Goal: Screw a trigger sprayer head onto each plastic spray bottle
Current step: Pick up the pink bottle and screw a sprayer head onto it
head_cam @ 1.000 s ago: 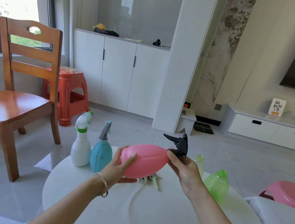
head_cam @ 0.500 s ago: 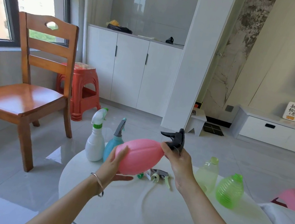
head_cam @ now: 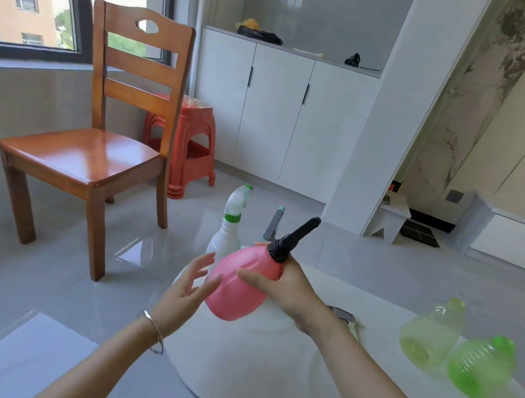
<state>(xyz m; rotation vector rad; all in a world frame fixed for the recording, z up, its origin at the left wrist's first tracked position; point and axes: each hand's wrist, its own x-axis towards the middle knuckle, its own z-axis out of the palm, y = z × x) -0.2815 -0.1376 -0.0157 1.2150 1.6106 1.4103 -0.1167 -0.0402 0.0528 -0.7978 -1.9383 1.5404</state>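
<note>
A pink bottle (head_cam: 241,285) with a black sprayer head (head_cam: 292,240) on its neck is tilted above the white round table (head_cam: 294,371). My right hand (head_cam: 287,290) grips the bottle around its shoulder, thumb across the front. My left hand (head_cam: 184,293) is spread with fingers apart, just left of the bottle's base, fingertips close to it. Behind stand a white bottle (head_cam: 225,237) with a white and green sprayer and, mostly hidden, a blue bottle's grey sprayer (head_cam: 273,223). Two headless bottles, pale yellow (head_cam: 429,332) and green (head_cam: 480,365), stand at the right.
A loose sprayer head (head_cam: 344,315) lies on the table behind my right wrist. A wooden chair (head_cam: 96,143) and a red stool (head_cam: 189,148) stand on the floor to the left. White cabinets line the back wall.
My left hand has let go of the pink bottle and spread out. My right hand has shifted from the black head down to the bottle's shoulder. The camera view has swung left.
</note>
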